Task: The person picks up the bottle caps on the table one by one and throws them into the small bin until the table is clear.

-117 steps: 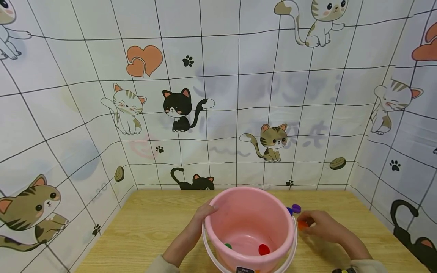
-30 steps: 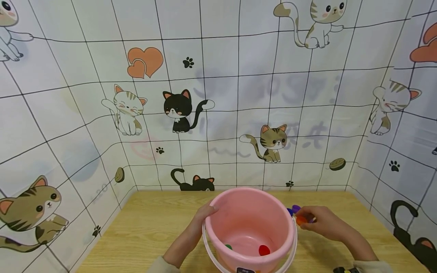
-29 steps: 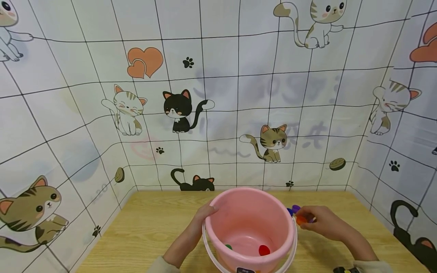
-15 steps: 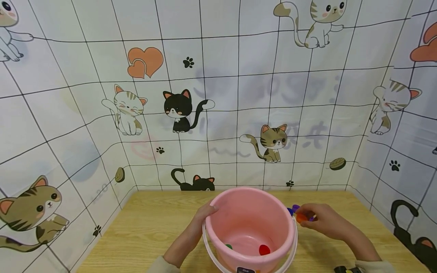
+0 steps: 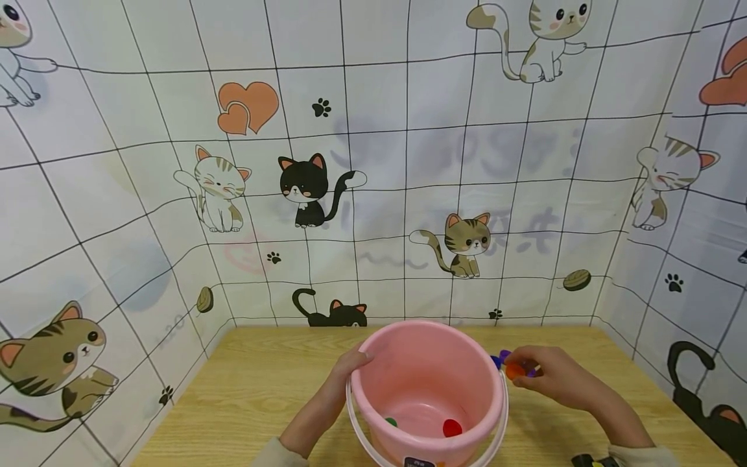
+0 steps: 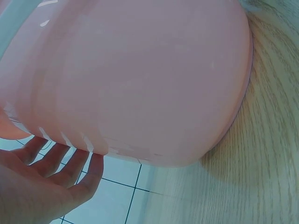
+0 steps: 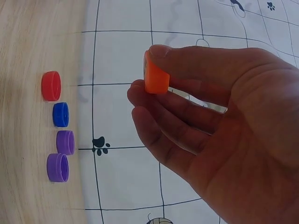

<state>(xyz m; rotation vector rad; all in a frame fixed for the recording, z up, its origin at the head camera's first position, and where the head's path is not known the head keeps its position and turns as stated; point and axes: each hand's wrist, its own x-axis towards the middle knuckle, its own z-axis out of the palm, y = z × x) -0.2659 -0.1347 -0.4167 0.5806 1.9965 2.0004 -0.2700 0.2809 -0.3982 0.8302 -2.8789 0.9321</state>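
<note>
My left hand (image 5: 348, 371) holds the side of a pink bucket (image 5: 420, 357), thumb over the rim. In the left wrist view its fingers (image 6: 77, 168) press against the outer wall under that rim. To the right of the bucket, my right hand (image 5: 554, 376) pinches an orange bottle cap (image 7: 157, 75) between thumb and fingers, raised off the table. Inside the bucket lie a red cap (image 5: 452, 427) and a small green piece (image 5: 391, 421), mostly hidden by the near wall.
On the wooden table (image 5: 268, 389), the right wrist view shows a red cap (image 7: 51, 86), a blue cap (image 7: 61, 115) and two purple caps (image 7: 58, 167) in a row. A white bucket handle (image 5: 500, 428) hangs down in front. Cat-printed cloth walls surround the table.
Over the last few seconds my right hand has lifted slightly, with the orange cap in its fingers, uncovering a purple cap behind. My left hand and the bucket stay put.
</note>
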